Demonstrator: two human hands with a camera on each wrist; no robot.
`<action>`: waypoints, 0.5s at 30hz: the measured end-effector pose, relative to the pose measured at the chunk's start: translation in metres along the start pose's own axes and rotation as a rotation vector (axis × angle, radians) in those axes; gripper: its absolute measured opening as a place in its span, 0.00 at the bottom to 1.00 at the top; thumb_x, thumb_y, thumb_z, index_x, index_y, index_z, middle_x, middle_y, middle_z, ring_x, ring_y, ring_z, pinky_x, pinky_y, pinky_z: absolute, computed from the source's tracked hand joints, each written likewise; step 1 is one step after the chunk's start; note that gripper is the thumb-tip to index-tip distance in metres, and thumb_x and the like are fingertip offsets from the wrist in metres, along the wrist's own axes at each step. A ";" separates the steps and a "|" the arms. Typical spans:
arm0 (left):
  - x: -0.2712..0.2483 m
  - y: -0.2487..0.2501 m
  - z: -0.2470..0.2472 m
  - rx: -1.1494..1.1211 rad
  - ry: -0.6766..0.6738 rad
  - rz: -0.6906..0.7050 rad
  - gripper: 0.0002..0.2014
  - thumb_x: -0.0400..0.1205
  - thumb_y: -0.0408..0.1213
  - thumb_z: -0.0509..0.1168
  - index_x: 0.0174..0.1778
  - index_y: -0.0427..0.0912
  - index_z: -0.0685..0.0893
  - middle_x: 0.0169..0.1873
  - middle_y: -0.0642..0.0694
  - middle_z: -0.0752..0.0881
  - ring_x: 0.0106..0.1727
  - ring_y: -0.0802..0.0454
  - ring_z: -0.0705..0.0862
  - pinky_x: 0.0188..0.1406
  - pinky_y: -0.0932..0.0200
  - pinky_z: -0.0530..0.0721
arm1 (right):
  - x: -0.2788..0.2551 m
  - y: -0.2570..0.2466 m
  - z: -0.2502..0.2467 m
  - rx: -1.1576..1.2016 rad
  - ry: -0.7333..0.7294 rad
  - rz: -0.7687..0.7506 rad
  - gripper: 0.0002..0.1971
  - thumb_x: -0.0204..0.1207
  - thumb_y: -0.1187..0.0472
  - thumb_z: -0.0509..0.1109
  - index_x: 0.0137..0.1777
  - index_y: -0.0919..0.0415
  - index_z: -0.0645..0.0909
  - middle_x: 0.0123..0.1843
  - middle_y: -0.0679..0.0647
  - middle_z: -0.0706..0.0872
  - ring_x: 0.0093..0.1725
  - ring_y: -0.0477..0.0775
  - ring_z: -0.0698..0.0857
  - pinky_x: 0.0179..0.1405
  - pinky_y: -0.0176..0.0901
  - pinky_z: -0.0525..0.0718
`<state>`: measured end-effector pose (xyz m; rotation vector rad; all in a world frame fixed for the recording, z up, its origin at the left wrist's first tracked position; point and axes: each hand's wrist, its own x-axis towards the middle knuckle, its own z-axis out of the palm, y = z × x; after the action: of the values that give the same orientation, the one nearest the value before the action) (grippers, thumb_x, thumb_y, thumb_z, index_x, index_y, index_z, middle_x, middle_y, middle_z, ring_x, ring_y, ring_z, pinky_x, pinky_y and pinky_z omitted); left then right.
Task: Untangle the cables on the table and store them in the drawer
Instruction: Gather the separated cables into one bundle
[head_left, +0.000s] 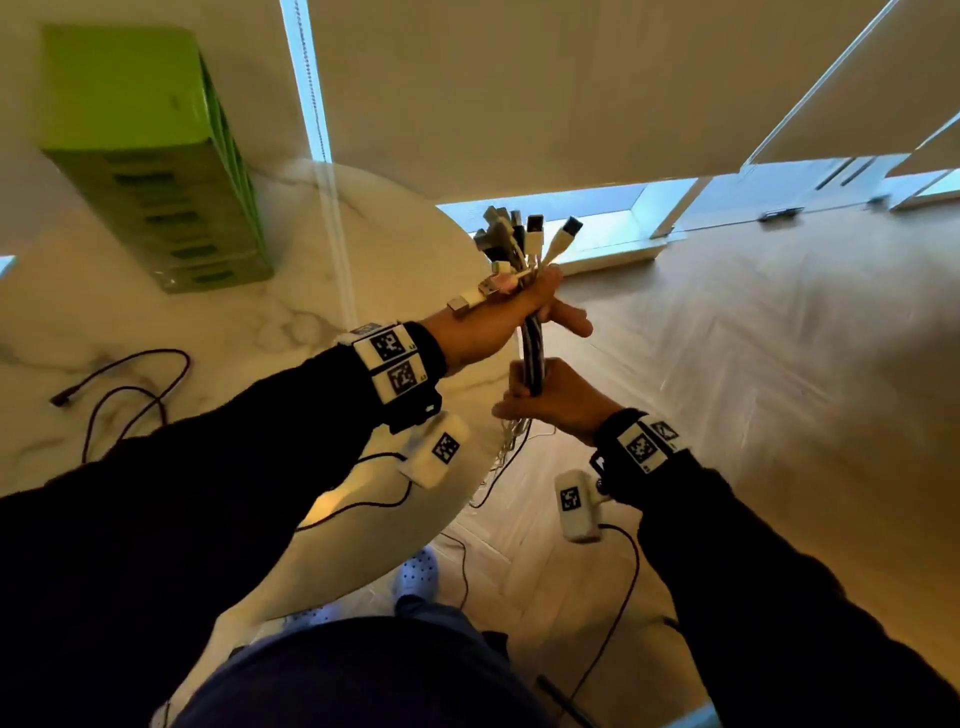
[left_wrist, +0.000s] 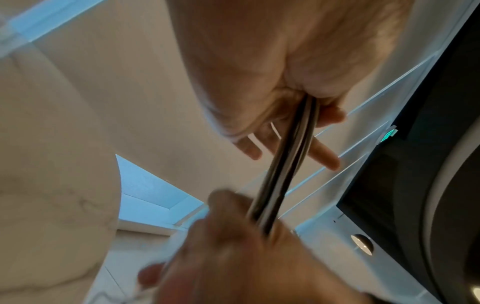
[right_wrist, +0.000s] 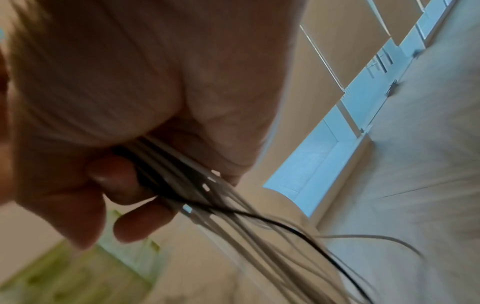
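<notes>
A bundle of white, grey and black cables (head_left: 535, 349) stands upright just past the round table's right edge. My left hand (head_left: 540, 306) grips it near the top, and several plug ends (head_left: 519, 236) fan out above the fist. My right hand (head_left: 543, 400) grips the same bundle just below. The loose tails (head_left: 511, 447) hang beneath it. In the left wrist view the bundle (left_wrist: 285, 160) runs from my left hand (left_wrist: 272, 92) down to my right hand (left_wrist: 233, 246). In the blurred right wrist view my right hand (right_wrist: 124, 181) is curled round the cables (right_wrist: 233, 216).
A green drawer unit (head_left: 156, 156) stands at the back left of the marble table (head_left: 260, 322), its drawers all pushed in. A dark red cable (head_left: 130, 389) lies on the table's left part. Wooden floor (head_left: 753, 389) spreads to the right, below a window with blinds.
</notes>
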<state>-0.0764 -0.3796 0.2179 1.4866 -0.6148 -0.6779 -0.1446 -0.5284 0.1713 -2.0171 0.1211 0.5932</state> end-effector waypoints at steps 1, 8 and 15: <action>-0.006 0.001 -0.008 -0.075 0.013 -0.034 0.23 0.92 0.50 0.48 0.36 0.44 0.76 0.43 0.42 0.92 0.61 0.41 0.90 0.74 0.33 0.77 | 0.006 0.011 0.007 -0.075 -0.025 0.017 0.21 0.70 0.68 0.79 0.28 0.55 0.68 0.29 0.56 0.74 0.34 0.54 0.76 0.43 0.50 0.80; -0.058 -0.010 -0.079 -0.434 0.319 -0.076 0.21 0.91 0.51 0.54 0.33 0.47 0.69 0.24 0.51 0.65 0.26 0.53 0.69 0.51 0.43 0.86 | 0.035 0.047 0.028 -0.860 0.359 0.138 0.06 0.82 0.53 0.60 0.51 0.51 0.77 0.43 0.62 0.88 0.44 0.70 0.87 0.43 0.55 0.84; -0.137 -0.019 -0.151 -0.492 0.741 0.037 0.14 0.91 0.42 0.59 0.38 0.49 0.70 0.25 0.53 0.62 0.25 0.56 0.64 0.35 0.56 0.79 | 0.064 -0.009 0.104 -0.931 -0.106 -0.064 0.05 0.78 0.55 0.68 0.50 0.54 0.76 0.46 0.62 0.86 0.46 0.66 0.86 0.42 0.52 0.83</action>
<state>-0.0590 -0.1760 0.2040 1.1384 0.0975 -0.1848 -0.1229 -0.4254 0.1088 -2.8542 -0.3475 0.8024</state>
